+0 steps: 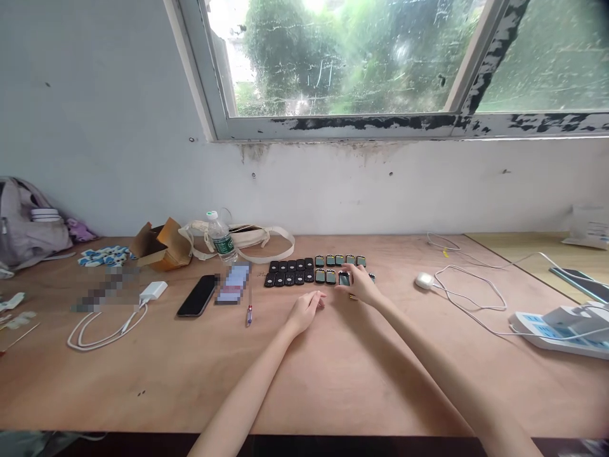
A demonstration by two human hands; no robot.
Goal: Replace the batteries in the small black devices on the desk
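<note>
My right hand [362, 285] has its thumb and fingers around a small square display module [344, 278] in the front row of modules. Part of that row is hidden behind this hand. Similar modules with greyish screens and gold-coloured edges, such as one display module [320, 261], lie in two rows. To their left are two rows of small black oval-ended cases [285, 278], several with a pale round mark. My left hand [304, 312] rests on the table in front of the rows, its fingers curled together, with nothing visible in them.
Left of the rows lie a screwdriver [249, 315], a blurred phone-like slab [233, 284], a black phone [197, 296] and a white charger [153, 291]. A water bottle [221, 238] and an open cardboard box [164, 247] stand behind. A power strip [561, 333] and cables lie right.
</note>
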